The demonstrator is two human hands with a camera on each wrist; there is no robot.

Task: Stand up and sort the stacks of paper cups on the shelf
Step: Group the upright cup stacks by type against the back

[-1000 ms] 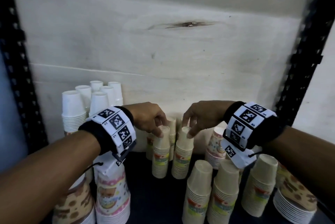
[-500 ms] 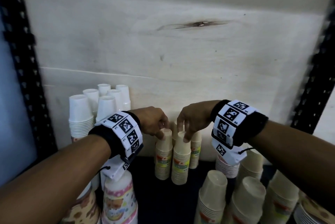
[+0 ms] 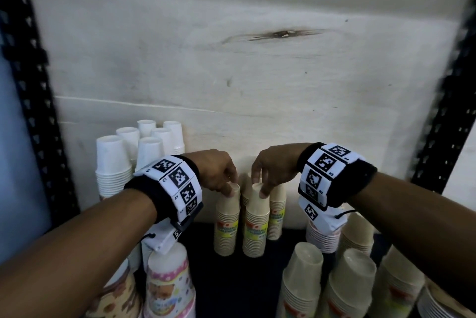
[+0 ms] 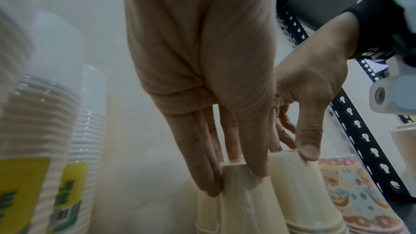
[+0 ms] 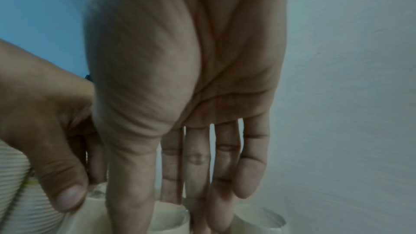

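Note:
Two stacks of upside-down beige paper cups stand side by side on the dark shelf (image 3: 231, 289) near the back board. My left hand (image 3: 233, 187) pinches the top cup of the left beige stack (image 3: 227, 225) between thumb and fingers, which the left wrist view (image 4: 236, 172) shows up close. My right hand (image 3: 258, 187) pinches the top of the right beige stack (image 3: 256, 227) in the same way, thumb in front and fingers behind (image 5: 166, 202). A third beige stack (image 3: 277, 214) stands just behind and to the right of it.
White cup stacks (image 3: 113, 160) fill the back left corner. Patterned stacks (image 3: 167, 286) rise under my left forearm, and another patterned stack (image 3: 322, 240) sits below my right wrist. More beige stacks (image 3: 301, 284) crowd the front right. Black perforated uprights (image 3: 33, 86) frame the shelf.
Both hands have drawn closer together and moved toward the back board, bringing the two beige stacks side by side next to the third one.

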